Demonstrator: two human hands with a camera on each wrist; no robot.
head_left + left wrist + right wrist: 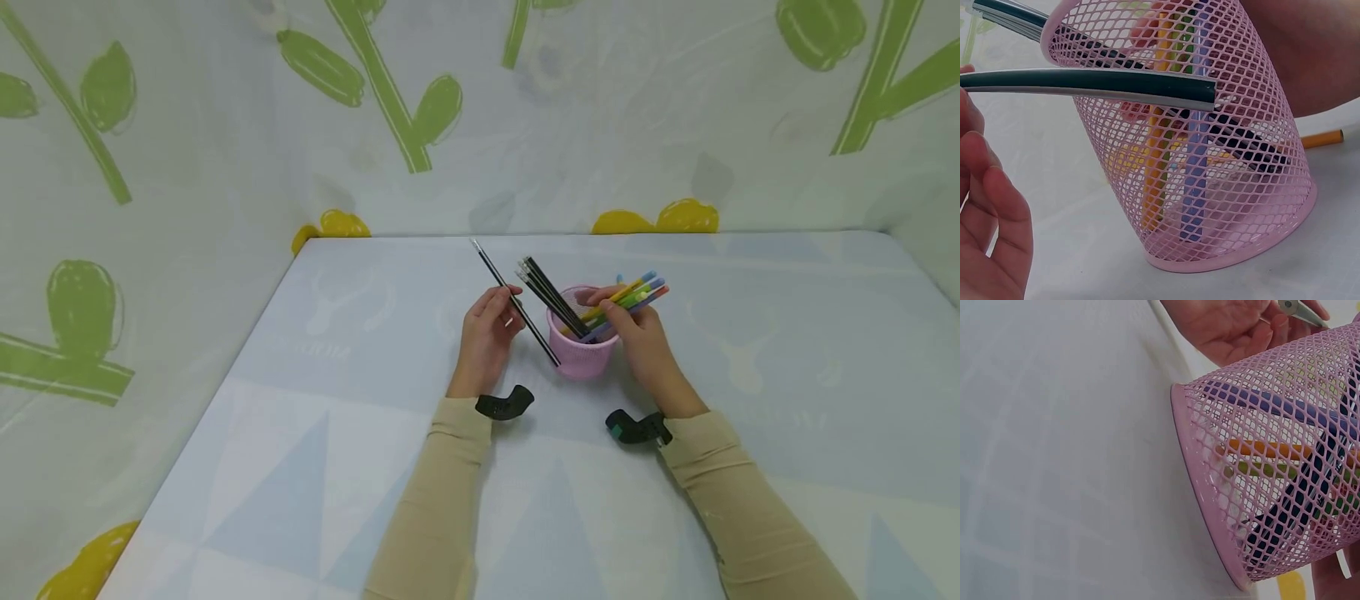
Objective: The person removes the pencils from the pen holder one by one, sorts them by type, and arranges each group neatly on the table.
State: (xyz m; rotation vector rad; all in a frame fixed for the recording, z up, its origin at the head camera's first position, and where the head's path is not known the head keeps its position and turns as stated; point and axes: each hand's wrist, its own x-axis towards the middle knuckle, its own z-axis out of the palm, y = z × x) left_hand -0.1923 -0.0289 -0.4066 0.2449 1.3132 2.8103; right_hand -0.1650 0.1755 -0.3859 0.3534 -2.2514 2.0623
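A pink mesh pen cup [583, 362] stands on the table between the hands. To its left, the left hand [482, 346] pinches one black pencil with silver stripes [534, 327], tilted, its lower end beside the cup wall. Several similar black pencils [551, 293] lean leftward inside the cup. At the cup's right rim, the right hand [647, 350] grips a bunch of coloured pencils [639, 292] in yellow, green, blue and orange. Through the mesh in the left wrist view, a purple pencil [1194, 187] reaches down near the cup's bottom. The right fingers are partly hidden by the bunch.
An orange pencil end [1322, 139] shows beyond the cup in the left wrist view. The table [285, 467] has a pale blue triangle-pattern cover. A leaf-print curtain [525, 150] rises behind the far edge. Black wrist cameras [637, 427] sit on both sleeves.
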